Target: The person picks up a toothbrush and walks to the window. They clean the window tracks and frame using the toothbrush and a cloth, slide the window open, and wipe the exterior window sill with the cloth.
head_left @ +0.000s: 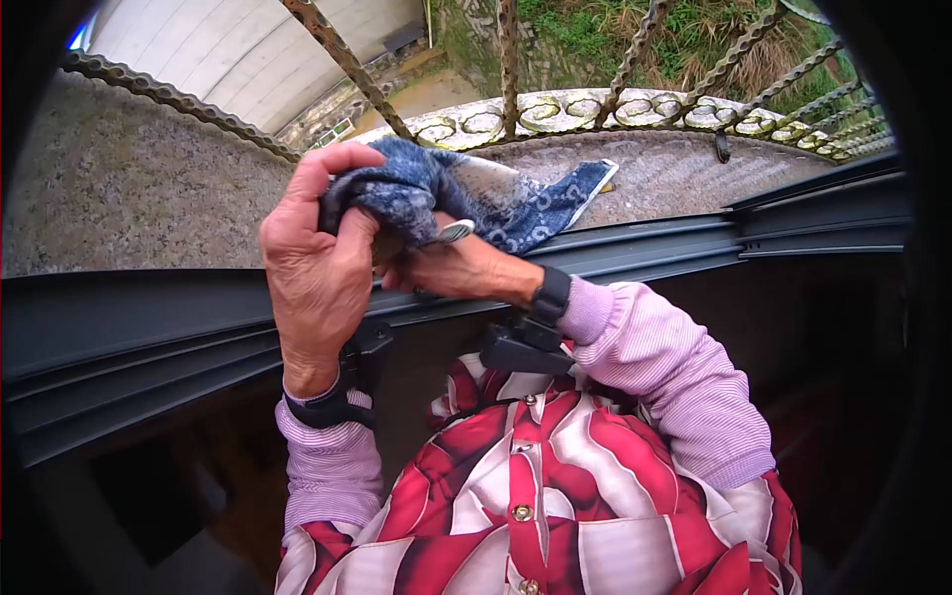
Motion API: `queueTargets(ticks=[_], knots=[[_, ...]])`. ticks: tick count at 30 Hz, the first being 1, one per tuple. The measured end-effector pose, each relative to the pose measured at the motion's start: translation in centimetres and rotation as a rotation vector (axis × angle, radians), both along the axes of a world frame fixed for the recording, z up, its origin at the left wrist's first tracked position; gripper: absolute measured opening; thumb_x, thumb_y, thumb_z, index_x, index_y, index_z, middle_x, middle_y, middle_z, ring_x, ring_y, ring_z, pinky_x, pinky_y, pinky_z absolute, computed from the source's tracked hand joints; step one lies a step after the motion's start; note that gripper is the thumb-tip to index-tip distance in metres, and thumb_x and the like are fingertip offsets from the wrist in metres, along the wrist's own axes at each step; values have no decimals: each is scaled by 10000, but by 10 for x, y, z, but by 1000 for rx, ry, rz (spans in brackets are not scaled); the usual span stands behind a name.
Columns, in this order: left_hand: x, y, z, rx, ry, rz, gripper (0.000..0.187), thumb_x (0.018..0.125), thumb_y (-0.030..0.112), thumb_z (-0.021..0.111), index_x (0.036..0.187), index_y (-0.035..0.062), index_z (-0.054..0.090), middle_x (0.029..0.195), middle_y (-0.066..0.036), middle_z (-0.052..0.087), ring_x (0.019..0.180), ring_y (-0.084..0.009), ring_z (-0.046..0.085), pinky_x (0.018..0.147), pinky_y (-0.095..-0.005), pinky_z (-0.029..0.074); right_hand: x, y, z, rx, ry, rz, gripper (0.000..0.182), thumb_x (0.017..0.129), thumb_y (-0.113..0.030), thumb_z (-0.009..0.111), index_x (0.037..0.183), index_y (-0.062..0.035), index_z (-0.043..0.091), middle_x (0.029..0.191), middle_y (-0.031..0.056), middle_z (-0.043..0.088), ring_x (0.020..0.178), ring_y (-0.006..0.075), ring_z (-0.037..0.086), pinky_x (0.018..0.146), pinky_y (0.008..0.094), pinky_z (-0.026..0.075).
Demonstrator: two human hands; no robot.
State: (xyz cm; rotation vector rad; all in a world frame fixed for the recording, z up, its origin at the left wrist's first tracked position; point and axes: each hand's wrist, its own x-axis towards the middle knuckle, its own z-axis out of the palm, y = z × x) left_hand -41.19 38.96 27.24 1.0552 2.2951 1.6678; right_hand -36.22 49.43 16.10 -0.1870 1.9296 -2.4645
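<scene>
One blue cloth [397, 183] is hanging by the outer edge of the window track [635, 250]; the left hand [315, 260] is pinching it in its fingers, while the right hand's [454, 270] hold I can't tell. A slackening pinch could be dropping it through the railing [509, 59].

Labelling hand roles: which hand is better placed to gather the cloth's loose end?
Right, I'd say. The blue cloth trails rightward, nearer the right hand; the left hand grips the bunched part, farther off. The right's grip is partly hidden, though.
</scene>
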Motion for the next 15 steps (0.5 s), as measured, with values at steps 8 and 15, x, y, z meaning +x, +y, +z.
queueTargets(ticks=[8,15], knots=[[5,47,-18,626,-25,-284,321,827,58,713,1102,13,554,1140,-104,592,1044,-175,561,921,-288,433,99,144,94,435,-297,-254,304,954,-216,486,965,38,654,775,94,661,635,123,614,588,243,509],[16,61,-54,-579,356,-581,509,683,84,717,1170,97,568,1117,-172,596,1026,-343,577,886,-399,462,219,169,44,281,-337,-961,298,967,-233,509,1053,27,628,792,57,657,614,66,572,552,201,478]])
